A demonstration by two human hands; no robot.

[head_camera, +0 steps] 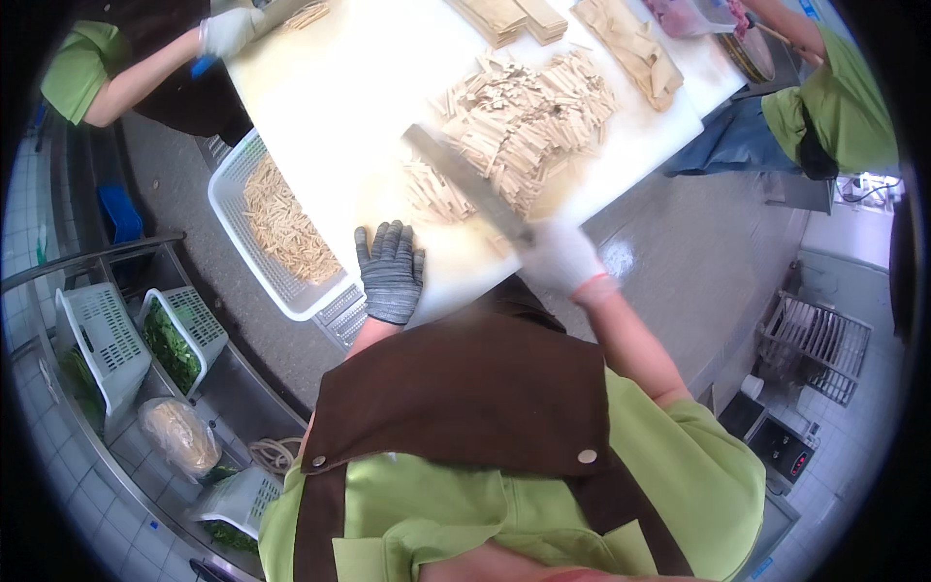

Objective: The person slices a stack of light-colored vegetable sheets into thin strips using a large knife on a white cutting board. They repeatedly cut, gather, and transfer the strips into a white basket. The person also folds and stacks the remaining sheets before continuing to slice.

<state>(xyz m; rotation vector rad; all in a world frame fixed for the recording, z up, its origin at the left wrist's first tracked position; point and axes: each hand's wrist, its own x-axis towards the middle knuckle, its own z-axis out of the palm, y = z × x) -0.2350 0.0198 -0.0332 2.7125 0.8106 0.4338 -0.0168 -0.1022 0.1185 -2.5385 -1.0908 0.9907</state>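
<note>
My left hand (391,275), in a grey striped glove, lies palm down at the near edge of the white cutting board (327,109). Its fingers are spread and hold nothing. In a white glove, my right hand (564,256) grips a cleaver-like knife (473,182), whose blade slants away to the upper left and is slightly blurred. The blade lies across the near part of a heap of pale tan strips (534,120), apparently cut dried tofu sheet. A smaller bunch of strips (436,190) sits on the blade's left side. The knife's handle is hidden in my glove.
Left of the board, a white perforated basket (273,295) holds cut strips. Stacked tan sheets (502,22) and a folded sheet (633,54) lie at the far side. A co-worker's gloved hand (229,33) holds a blade at upper left; another person's arm (789,29) is at upper right.
</note>
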